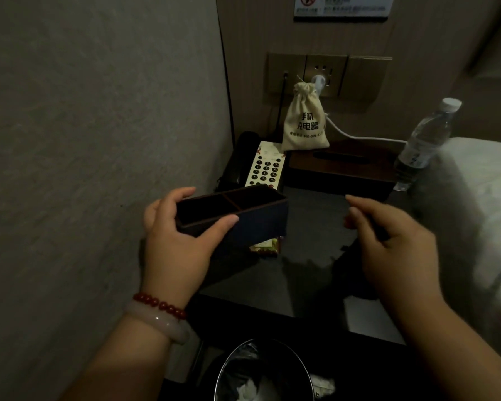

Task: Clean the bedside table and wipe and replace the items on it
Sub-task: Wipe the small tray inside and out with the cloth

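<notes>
My left hand (174, 235) grips the two-compartment holder box (243, 218) by one end above the counter (310, 227) at 9 o'clock, and both compartments look empty. Its free end could dip onto the telephone (265, 166) just behind. My right hand (394, 244) hovers at 3 o'clock with fingers loosely curled, and I cannot tell whether it holds anything; a careless sweep might topple the water bottle (425, 143) at 2 o'clock, and the bin (229, 369) at 6 o'clock holds crumpled tissue.

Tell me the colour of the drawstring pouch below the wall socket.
The drawstring pouch is beige with black printed characters, seen clearly in the head view.
</notes>
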